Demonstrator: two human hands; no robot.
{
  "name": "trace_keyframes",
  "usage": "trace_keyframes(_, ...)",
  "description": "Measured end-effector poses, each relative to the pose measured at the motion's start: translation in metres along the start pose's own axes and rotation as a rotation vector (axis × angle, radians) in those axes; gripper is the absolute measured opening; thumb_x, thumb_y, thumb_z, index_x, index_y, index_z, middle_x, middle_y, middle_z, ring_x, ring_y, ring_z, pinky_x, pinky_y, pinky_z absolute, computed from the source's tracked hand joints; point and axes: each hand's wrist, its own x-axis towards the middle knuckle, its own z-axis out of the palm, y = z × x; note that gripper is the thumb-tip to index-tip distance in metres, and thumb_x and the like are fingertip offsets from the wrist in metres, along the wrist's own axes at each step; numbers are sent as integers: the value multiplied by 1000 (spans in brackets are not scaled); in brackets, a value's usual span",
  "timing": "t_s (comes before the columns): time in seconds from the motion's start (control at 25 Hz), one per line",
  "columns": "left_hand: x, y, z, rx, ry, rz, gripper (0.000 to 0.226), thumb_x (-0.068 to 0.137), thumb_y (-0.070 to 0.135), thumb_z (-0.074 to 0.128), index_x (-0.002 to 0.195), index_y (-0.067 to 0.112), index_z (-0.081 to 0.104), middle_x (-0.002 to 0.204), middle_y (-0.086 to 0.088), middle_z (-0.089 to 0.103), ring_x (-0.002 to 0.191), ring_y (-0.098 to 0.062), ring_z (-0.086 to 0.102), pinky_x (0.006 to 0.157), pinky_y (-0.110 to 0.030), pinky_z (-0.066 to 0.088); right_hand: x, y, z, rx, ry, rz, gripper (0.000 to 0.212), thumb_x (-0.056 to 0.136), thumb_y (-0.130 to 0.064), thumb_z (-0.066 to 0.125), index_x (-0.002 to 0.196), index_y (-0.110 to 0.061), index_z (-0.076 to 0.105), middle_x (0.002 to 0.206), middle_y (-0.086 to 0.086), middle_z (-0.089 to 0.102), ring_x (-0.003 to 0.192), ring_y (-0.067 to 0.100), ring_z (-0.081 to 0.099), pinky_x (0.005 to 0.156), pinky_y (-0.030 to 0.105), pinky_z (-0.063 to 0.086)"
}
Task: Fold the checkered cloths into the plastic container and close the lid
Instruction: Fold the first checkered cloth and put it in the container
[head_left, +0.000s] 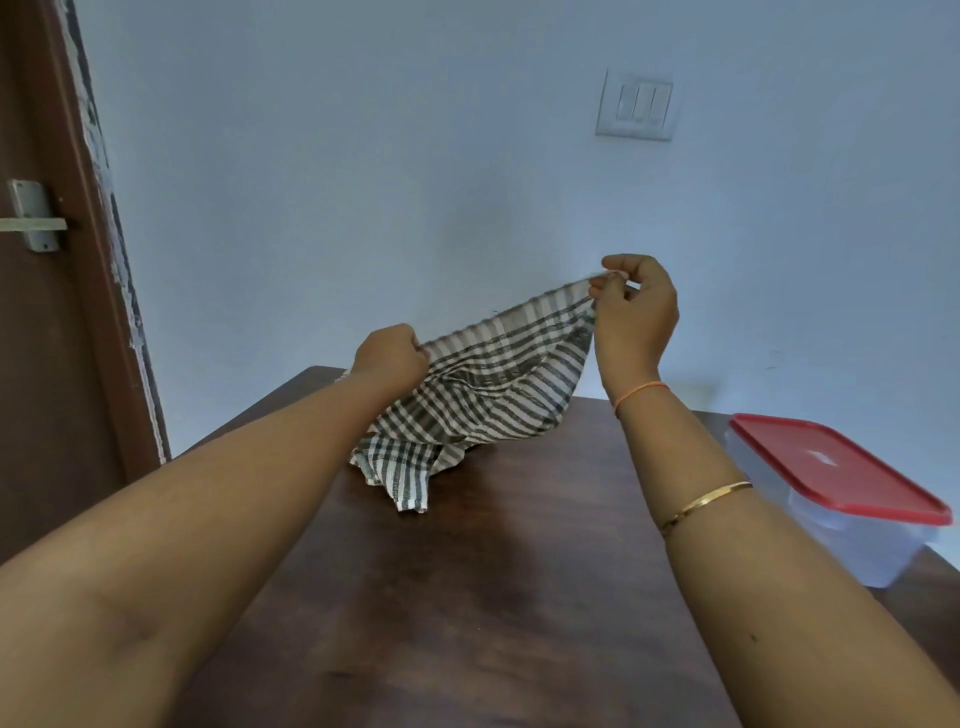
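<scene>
A black-and-white checkered cloth (483, 389) hangs stretched between both hands above the far part of the dark wooden table (467, 597). My left hand (389, 358) is a closed fist on its left top corner. My right hand (636, 312), raised higher, pinches the right top corner between fingertips. The cloth's lower part sags and rests crumpled on the table; whether a second cloth lies under it I cannot tell. A clear plastic container (852, 540) with its red lid (836, 467) on top stands at the table's right edge, apart from both hands.
A pale blue wall stands close behind the table, with a switch plate (636, 104) on it. A brown door with a metal latch (31, 218) is at the left.
</scene>
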Motion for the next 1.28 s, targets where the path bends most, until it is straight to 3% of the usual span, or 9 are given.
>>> trace_keyframes(0.2,-1,-5,-3,-84,20,-58,18,96,23,42,93,10,54,105,-12,62,95,-29,55,76,-33,41,7,11,-13,-64,70,56,23,87,-4,42,89,-17,60,107,14,64,94,25,63,86,34,52)
trace_keyframes(0.32,-5,25,-17,-273,178,75,20,96,28,45,86,13,54,89,-6,58,83,-23,51,70,-28,33,0,13,-11,-131,1,99,21,88,-6,47,102,-5,63,97,5,64,80,8,56,74,12,44)
trace_keyframes(0.4,-8,52,-29,-324,192,179,20,92,32,51,83,15,60,83,-1,59,80,-19,51,68,-26,33,-9,12,-5,-87,-157,117,21,87,-20,59,103,-8,64,85,-2,64,75,3,60,72,7,47)
trace_keyframes(0.48,-10,73,-37,-340,178,275,22,88,34,58,80,14,65,72,3,59,74,-16,53,61,-27,35,-15,9,3,-43,-379,121,33,81,-40,68,99,-13,65,89,4,69,84,14,67,81,25,55)
trace_keyframes(0.64,-10,82,-43,-369,139,371,27,84,36,64,81,10,70,64,9,57,67,-12,53,57,-25,37,-19,4,8,-215,-661,25,39,78,-37,71,59,-9,52,56,7,50,55,11,45,55,22,36)
trace_keyframes(0.84,-11,50,-41,-27,11,528,38,73,52,71,73,16,60,58,10,46,57,-9,42,52,-26,31,-11,11,0,-230,-490,61,21,82,-21,69,72,-2,68,58,-2,56,55,6,47,57,20,38)
trace_keyframes(0.96,-9,31,-34,166,-43,493,43,80,44,68,60,19,40,56,5,39,59,-16,42,51,-28,26,-6,13,-4,-252,-358,25,20,87,-18,63,70,-9,65,59,-10,54,56,3,47,52,7,36)
trace_keyframes(1.12,0,9,-23,221,-25,336,25,87,33,64,76,13,53,75,-4,56,76,-24,53,61,-28,32,5,19,-8,-220,-147,54,23,89,-19,58,67,-12,55,62,-5,52,59,5,45,54,12,35)
trace_keyframes(1.28,5,-21,-25,82,-50,227,35,76,49,70,83,16,62,78,2,56,78,-19,52,63,-29,34,16,31,-19,-190,11,150,34,90,-18,55,59,-15,44,56,-6,42,53,8,38,55,24,31)
